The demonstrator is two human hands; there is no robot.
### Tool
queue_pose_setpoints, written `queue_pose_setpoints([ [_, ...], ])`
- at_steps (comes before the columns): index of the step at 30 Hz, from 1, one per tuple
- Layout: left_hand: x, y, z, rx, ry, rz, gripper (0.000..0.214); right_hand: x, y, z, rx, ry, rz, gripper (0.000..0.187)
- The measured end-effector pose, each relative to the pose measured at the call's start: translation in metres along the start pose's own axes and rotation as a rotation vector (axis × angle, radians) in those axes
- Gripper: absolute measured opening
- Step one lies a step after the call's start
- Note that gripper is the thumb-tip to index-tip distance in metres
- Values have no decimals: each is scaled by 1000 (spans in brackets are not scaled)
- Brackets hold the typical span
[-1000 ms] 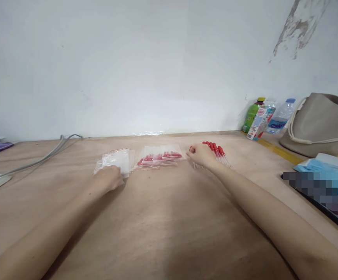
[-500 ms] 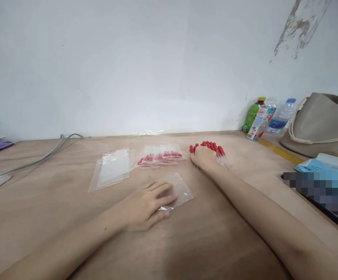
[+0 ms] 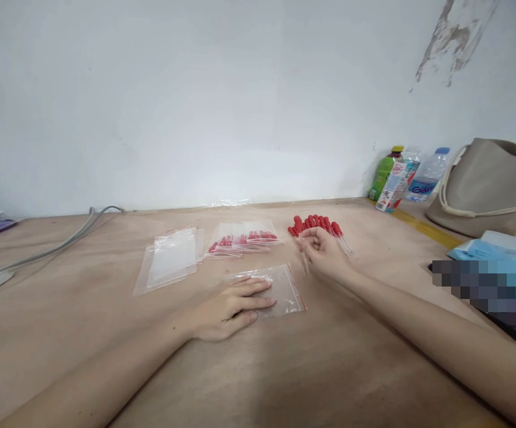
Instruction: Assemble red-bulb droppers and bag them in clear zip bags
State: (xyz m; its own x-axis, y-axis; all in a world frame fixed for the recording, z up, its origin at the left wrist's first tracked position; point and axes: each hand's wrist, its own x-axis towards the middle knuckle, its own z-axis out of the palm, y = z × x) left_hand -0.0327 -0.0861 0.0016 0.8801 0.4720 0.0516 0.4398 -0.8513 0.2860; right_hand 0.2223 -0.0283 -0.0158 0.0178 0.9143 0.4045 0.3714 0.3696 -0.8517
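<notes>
My left hand [image 3: 231,304] lies flat with fingers stretched on an empty clear zip bag [image 3: 280,288] in the middle of the wooden table [image 3: 285,368]. My right hand [image 3: 323,249] is closed on a thin red-capped dropper [image 3: 300,241], just in front of a loose pile of red-capped droppers [image 3: 318,226]. To the left lie filled bags with red droppers [image 3: 244,239] and a stack of empty clear bags [image 3: 171,258].
Bottles [image 3: 396,178] and a beige bag [image 3: 492,187] stand at the back right by the white wall. A blue pack and a blurred dark item [image 3: 490,282] lie at the right edge. A grey cable [image 3: 62,241] runs along the left.
My left hand pulled one empty bag from the stack to the table's middle. My right hand lifted off the dropper pile toward me, holding a dropper.
</notes>
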Motion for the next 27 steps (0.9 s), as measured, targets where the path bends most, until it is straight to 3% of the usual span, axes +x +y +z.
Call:
queue_pose_setpoints([
  [4,0,0,3,-20,117,-1,40,-30,4,-3,264,-52,121,70],
  [7,-1,-2,7,-25,168,-37,40,-38,4,-2,305,-43,161,80],
  [16,0,-3,9,-11,145,-21,40,-37,4,-2,336,-17,193,74],
  [20,0,-1,7,-1,119,-40,42,-40,0,0,434,-45,264,60],
  [24,0,0,7,-3,118,-65,46,-41,1,0,576,-108,326,46],
  [27,0,1,7,-8,101,-70,48,-41,3,-5,588,-254,327,40],
])
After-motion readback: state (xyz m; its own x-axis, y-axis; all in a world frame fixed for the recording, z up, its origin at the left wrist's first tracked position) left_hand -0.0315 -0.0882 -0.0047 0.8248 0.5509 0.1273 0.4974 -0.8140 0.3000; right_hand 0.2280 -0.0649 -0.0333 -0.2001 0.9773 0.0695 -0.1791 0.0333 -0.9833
